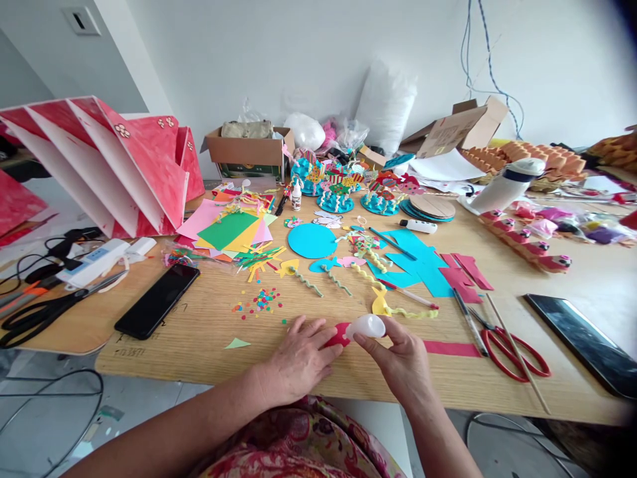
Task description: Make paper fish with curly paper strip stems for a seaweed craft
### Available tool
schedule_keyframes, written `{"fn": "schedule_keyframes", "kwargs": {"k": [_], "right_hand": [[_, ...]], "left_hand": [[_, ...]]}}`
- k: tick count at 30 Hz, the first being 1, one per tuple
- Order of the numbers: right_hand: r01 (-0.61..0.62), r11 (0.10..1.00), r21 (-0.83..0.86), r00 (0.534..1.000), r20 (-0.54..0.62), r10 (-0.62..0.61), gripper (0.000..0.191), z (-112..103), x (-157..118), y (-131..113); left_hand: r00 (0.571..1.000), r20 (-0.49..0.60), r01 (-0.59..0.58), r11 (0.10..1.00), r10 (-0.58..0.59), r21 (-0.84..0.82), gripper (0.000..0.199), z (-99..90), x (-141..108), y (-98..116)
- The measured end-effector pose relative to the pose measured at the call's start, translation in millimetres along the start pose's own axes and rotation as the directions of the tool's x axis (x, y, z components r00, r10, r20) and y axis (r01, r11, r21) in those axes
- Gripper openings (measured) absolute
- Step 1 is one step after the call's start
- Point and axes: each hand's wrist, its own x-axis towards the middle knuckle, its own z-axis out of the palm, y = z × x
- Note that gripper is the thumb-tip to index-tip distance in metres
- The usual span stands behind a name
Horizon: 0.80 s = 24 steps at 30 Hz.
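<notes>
My right hand grips a small white glue bottle, tilted with its round base towards me and its nozzle end over a red paper piece. My left hand lies on the table with fingers stretched out, their tips touching the red piece and steadying it. Part of that piece is hidden by the fingers and the bottle. Beyond my hands lie a yellow paper fish with a twisted paper tail and a scatter of coloured paper dots. A red paper strip is right of my right hand.
Red-handled scissors, a thin wooden stick and a tablet lie at right. A black phone and black scissors are at left. Blue card, coloured paper sheets and finished paper-fish models stand behind.
</notes>
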Motion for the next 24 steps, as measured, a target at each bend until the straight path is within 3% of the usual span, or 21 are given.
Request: {"fn": "schedule_keyframes", "kwargs": {"k": [11, 24], "right_hand": [[0.013, 1.000, 0.010, 1.000, -0.011, -0.013, 0.023, 2, -1, 0], [0.228, 0.967, -0.114, 0.972, -0.036, -0.233, 0.023, 11, 1, 0]], "left_hand": [[1.000, -0.001, 0.005, 1.000, -0.005, 0.002, 0.035, -0.7, 0, 0], [1.000, -0.007, -0.004, 1.000, 0.004, -0.011, 0.035, 0.0, -1, -1]]}}
